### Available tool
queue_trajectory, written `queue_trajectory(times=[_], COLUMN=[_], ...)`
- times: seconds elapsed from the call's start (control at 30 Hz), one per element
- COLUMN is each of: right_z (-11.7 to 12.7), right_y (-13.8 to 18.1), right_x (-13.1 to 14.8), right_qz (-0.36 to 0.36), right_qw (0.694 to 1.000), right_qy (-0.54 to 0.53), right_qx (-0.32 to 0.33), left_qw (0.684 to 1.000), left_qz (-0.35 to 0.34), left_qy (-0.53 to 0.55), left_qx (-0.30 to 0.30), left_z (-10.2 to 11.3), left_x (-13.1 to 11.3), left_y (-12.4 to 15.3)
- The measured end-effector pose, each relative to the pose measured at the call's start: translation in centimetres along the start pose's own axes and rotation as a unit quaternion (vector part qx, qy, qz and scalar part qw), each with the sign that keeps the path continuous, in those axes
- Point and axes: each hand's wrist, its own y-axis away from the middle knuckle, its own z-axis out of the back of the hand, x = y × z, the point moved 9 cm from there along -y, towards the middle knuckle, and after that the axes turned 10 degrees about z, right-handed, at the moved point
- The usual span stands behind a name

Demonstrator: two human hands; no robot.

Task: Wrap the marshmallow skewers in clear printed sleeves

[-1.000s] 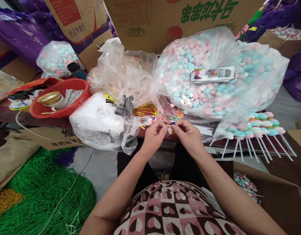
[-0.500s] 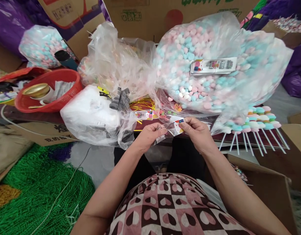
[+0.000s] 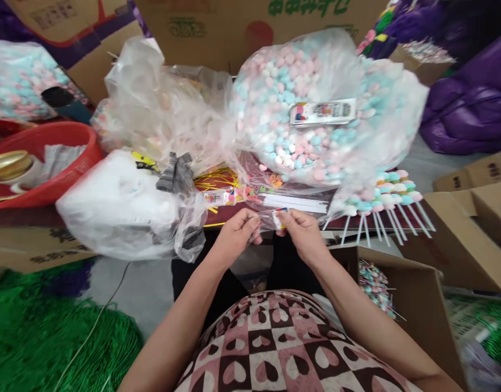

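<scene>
Between my hands a small clear plastic bag (image 3: 267,219) is stretched out, with a colourful printed label (image 3: 277,220) at its right end. My left hand (image 3: 239,233) pinches the clear left end. My right hand (image 3: 302,231) is closed on the label end, thumb on top. Just beyond lie white paper sticks (image 3: 295,203), small red and green candies (image 3: 254,191), a printed packet (image 3: 217,197) and yellow twist ties (image 3: 215,178). To the right are marshmallow skewers (image 3: 391,193) on white sticks, in a row at the table edge.
A large bag of pastel marshmallows (image 3: 307,147) carries a stack of printed labels (image 3: 323,112). Left stand a white plastic bag (image 3: 115,209) and a red basket (image 3: 81,169). An open cardboard box (image 3: 421,310) of wrapped skewers is at my lower right; green cord (image 3: 70,337) lies lower left.
The view has turned to the right, so the table things appear further left. Both hands still hold the small bag, and my right fingers now cover more of the label.
</scene>
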Motion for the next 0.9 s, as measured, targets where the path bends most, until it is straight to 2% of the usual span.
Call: queue_trajectory(times=[0.13,0.27,0.33,0.5,0.73,0.83,0.9], right_z=[-0.2,0.4,0.5,1.6,3.8,7.0,11.9], right_y=[0.1,0.5,0.7,1.1,2.5,2.9,2.9], right_x=[-0.3,0.5,1.0,1.1,2.9,4.6,6.0], right_qz=[-0.026,0.0,0.009,-0.019,0.014,0.041,0.074], right_qw=[0.998,1.0,1.0,0.999,0.997,0.993,0.98], right_qy=[-0.058,0.007,0.025,-0.025,0.071,0.106,0.166], right_qx=[-0.009,-0.019,-0.003,-0.006,-0.027,-0.036,-0.087], left_qw=[1.0,0.999,0.997,0.998,0.998,0.994,0.987], left_qz=[-0.007,-0.009,-0.007,0.016,0.012,0.009,0.006], left_qy=[-0.002,0.038,0.053,0.058,0.053,0.094,0.143], left_qx=[-0.016,-0.036,-0.047,-0.031,-0.044,-0.059,-0.071], left_z=[0.4,0.3,0.1,-1.4,-2.6,-2.6,-2.3], left_x=[0.4,1.1,1.2,1.1,0.6,0.4,0.2], left_y=[-0.3,-0.8,-0.8,-0.8,-1.0,-1.0,-0.9])
